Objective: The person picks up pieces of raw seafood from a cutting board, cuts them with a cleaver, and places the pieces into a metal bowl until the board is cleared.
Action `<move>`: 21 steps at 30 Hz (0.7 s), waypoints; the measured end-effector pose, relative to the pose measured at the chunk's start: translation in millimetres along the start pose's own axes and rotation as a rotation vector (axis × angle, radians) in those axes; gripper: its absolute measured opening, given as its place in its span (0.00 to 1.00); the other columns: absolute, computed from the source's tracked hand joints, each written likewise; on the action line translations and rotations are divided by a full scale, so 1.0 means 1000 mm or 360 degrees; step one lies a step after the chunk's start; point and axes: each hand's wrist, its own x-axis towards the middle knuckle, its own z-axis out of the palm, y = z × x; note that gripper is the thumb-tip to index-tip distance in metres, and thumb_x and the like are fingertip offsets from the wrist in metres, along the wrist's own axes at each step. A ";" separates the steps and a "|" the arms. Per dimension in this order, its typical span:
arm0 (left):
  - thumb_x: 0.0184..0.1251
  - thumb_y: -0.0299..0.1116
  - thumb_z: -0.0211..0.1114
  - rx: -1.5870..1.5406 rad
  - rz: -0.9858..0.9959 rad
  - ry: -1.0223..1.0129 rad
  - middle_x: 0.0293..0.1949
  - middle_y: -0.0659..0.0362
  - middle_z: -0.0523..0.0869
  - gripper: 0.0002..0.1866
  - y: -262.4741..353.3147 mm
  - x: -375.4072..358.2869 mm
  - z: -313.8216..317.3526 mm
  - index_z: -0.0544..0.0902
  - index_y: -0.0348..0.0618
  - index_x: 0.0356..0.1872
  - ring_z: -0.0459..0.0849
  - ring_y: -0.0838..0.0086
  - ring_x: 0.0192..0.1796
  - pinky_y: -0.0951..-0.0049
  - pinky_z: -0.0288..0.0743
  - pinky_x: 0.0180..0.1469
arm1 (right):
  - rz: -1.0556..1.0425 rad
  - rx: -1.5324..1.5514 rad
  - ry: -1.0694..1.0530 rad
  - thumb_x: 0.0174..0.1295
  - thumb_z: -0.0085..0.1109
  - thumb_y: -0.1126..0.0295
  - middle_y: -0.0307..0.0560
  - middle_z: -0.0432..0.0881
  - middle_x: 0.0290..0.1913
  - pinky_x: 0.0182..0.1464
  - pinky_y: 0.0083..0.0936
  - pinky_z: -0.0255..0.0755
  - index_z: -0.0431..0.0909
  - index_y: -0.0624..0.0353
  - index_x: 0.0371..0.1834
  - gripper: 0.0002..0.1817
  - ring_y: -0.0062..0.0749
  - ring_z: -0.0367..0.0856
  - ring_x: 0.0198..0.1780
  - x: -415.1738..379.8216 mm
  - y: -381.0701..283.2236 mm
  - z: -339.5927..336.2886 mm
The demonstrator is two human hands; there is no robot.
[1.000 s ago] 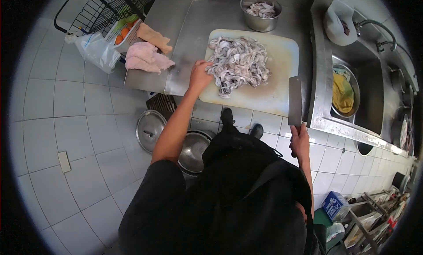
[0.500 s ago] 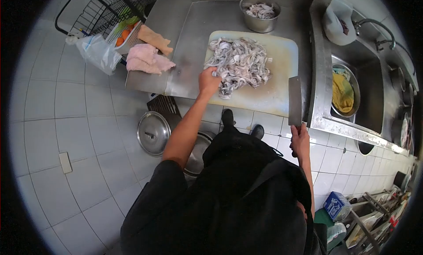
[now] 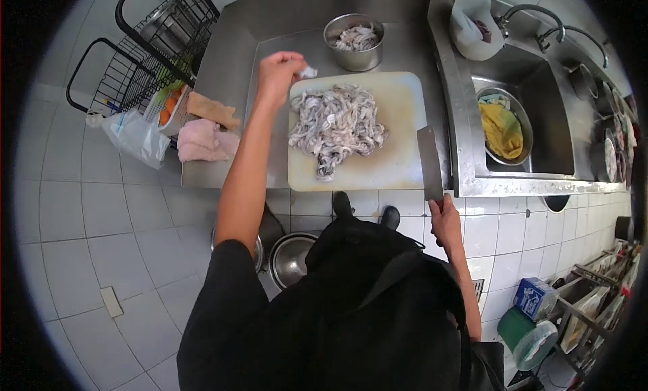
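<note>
A pile of greyish-white, squid-like strips (image 3: 341,124) lies on the left half of a pale cutting board (image 3: 403,131). Just beyond the board's upper left corner, my left hand (image 3: 279,77) is raised over the steel counter, pinching a small whitish piece (image 3: 308,72). My right hand (image 3: 445,222) grips the handle of a cleaver (image 3: 430,163), whose broad blade points away from me by the board's right edge. Behind the board stands a round steel pot (image 3: 356,59) with more such pieces in it.
Pink meat (image 3: 202,142) and a tan piece (image 3: 212,111) lie at the counter's left end, beside a white basket (image 3: 154,106) with orange vegetables. On the right, a sink (image 3: 550,121) holds a bowl with a yellow cloth (image 3: 501,131). Steel pots stand on the floor.
My left hand has left the pile and moved forward and left, carrying a small piece. The camera view has shifted. My right hand still holds the cleaver at the board's right edge.
</note>
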 end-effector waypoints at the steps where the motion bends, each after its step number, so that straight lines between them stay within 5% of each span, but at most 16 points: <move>1: 0.56 0.23 0.72 -0.0031 0.0048 -0.0021 0.33 0.58 0.88 0.09 0.007 0.015 0.009 0.87 0.34 0.39 0.84 0.77 0.32 0.75 0.79 0.33 | 0.0014 0.0029 0.0023 0.73 0.56 0.66 0.68 0.86 0.39 0.43 0.50 0.77 0.70 0.67 0.44 0.13 0.67 0.84 0.43 -0.001 -0.001 0.001; 7: 0.62 0.29 0.72 -0.0089 0.0315 -0.0081 0.42 0.55 0.90 0.18 0.029 0.095 0.076 0.86 0.35 0.53 0.87 0.70 0.44 0.70 0.80 0.46 | 0.0017 -0.0055 0.0103 0.73 0.57 0.66 0.68 0.86 0.37 0.41 0.52 0.77 0.70 0.66 0.44 0.12 0.68 0.84 0.42 -0.003 -0.001 0.009; 11: 0.59 0.39 0.75 0.0930 0.0453 -0.0324 0.47 0.56 0.91 0.21 0.007 0.120 0.080 0.89 0.45 0.54 0.88 0.70 0.49 0.67 0.80 0.50 | 0.0026 -0.0071 0.0124 0.73 0.56 0.66 0.68 0.86 0.37 0.41 0.53 0.77 0.70 0.65 0.43 0.12 0.69 0.84 0.42 -0.006 -0.009 0.010; 14: 0.58 0.38 0.75 0.1073 0.0615 -0.0305 0.47 0.55 0.92 0.21 -0.038 0.122 0.055 0.89 0.44 0.53 0.89 0.71 0.48 0.67 0.80 0.49 | 0.0059 -0.0082 0.0136 0.73 0.56 0.66 0.68 0.86 0.36 0.40 0.53 0.77 0.70 0.66 0.43 0.12 0.69 0.84 0.42 -0.007 -0.013 0.012; 18: 0.60 0.38 0.71 0.1224 0.0239 -0.0186 0.39 0.56 0.93 0.12 -0.097 0.100 -0.010 0.92 0.45 0.42 0.90 0.71 0.42 0.67 0.81 0.47 | -0.0059 -0.0172 0.0216 0.73 0.56 0.66 0.68 0.86 0.36 0.40 0.54 0.76 0.70 0.66 0.42 0.12 0.70 0.84 0.41 -0.011 -0.021 0.013; 21: 0.57 0.37 0.69 0.1319 -0.0013 0.0012 0.39 0.52 0.92 0.10 -0.149 0.082 -0.050 0.92 0.48 0.38 0.91 0.59 0.44 0.63 0.82 0.50 | -0.0049 -0.0202 0.0198 0.73 0.56 0.66 0.68 0.86 0.36 0.40 0.54 0.76 0.70 0.66 0.42 0.12 0.70 0.84 0.40 -0.009 -0.023 0.012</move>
